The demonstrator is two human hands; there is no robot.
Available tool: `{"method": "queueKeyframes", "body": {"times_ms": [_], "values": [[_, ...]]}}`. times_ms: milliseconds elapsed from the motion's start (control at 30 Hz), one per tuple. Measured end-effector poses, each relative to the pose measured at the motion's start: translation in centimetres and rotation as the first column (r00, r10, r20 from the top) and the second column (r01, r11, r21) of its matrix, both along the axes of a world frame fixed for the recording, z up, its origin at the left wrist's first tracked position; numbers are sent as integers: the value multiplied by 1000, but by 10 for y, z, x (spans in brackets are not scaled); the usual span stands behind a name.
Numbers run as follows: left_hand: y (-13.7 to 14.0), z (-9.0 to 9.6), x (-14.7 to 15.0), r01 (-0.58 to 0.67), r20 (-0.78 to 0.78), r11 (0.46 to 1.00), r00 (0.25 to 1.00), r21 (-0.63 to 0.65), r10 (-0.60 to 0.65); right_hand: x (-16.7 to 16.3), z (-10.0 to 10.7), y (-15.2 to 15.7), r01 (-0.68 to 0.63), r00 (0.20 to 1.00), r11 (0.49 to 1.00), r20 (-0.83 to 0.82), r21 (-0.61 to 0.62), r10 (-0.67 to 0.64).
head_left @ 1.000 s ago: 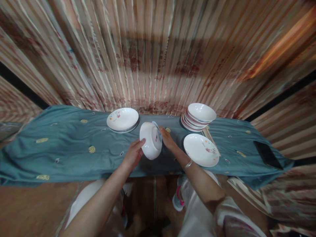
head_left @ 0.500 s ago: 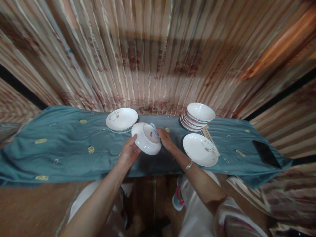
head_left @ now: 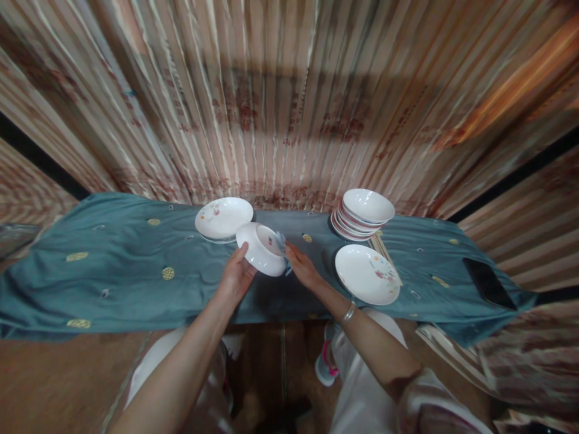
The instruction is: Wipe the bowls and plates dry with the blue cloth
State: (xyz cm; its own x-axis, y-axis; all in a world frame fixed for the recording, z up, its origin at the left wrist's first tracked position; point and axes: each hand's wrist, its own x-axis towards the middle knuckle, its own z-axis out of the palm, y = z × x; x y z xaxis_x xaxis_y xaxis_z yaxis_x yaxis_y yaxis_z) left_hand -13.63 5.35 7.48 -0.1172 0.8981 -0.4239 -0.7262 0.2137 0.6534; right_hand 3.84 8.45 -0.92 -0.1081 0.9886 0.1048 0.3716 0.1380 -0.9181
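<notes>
A white plate (head_left: 259, 252) is held tilted above the table, its underside with a small printed mark turned up toward me. My left hand (head_left: 237, 275) grips its near left rim, thumb on the underside. At the right rim my right hand (head_left: 302, 263) presses a light blue cloth (head_left: 284, 246) against the plate, fingers closed on it. Part of the cloth is hidden behind the plate. Just beyond the held plate lies a small stack of white flowered plates (head_left: 225, 217). To the right of my right hand lies a white oval plate with flowers (head_left: 367, 275).
A stack of white bowls (head_left: 367, 207) stands at the back right. A dark phone (head_left: 488, 282) lies near the right end of the table. The teal tablecloth (head_left: 136, 259) covers the table, and a pleated curtain (head_left: 280, 108) hangs close behind it.
The held plate has shifted slightly left and tilted more steeply. My right hand with the cloth has moved slightly left and down along its right rim.
</notes>
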Motion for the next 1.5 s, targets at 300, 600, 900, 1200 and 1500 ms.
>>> {"method": "queueKeyframes", "body": {"times_ms": [300, 600, 900, 1200, 1500], "values": [[0, 3, 4, -12, 42, 1000, 999, 18, 11, -20, -1, -28, 74, 997, 988, 0, 132, -74], [3, -5, 4, 25, 29, 997, 999, 72, -27, -28, 8, -64, -5, 990, 969, 136, 246, -29], [7, -19, 6, 104, 45, 985, 993, 137, -112, -28, 18, -81, -270, 891, 841, 452, 470, 33], [6, -27, 16, 107, 29, 989, 994, 103, -110, -25, 29, -71, -382, 825, 727, 565, 571, -10], [-4, -15, 24, 176, -59, 972, 984, 153, -169, -20, 29, -55, -255, 890, 791, 454, 557, -33]]}}
